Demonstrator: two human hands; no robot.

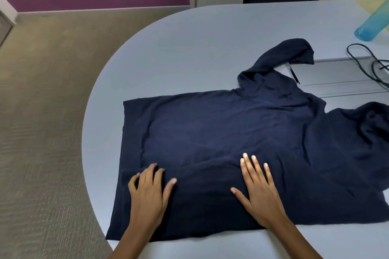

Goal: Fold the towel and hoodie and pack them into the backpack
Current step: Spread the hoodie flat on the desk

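Pale blue table [189, 52] under you, rounded at its left end, beige carpet beyond it and a purple wall at the far side. Spread across the table is the dark navy hoodie [231, 132], waistband toward the left, hood [374, 124] bunched at the right edge, one sleeve [284, 57] kinked up on the far side. The near part looks doubled over onto the body, likely the other sleeve or side laid inward.

Your left hand [150, 193] rests on the near-left corner, fingers [156, 171] spread and lightly bent, grasping nothing, just pinning the cloth. Your right hand [260, 193] lies flat further right, fingers [252, 166] straight and released, pressing along the crease. Both palms down makes sense: you're holding that fold flat so it doesn't spring back.

Far right there's a teal bottle [372, 25], a black cable [370, 63] looped over a grey panel [336, 78] set in the table. No towel or backpack in view.

My read: you're early in the hoodie fold. That far sleeve needs bringing in next, and the bulky hood may fight you.
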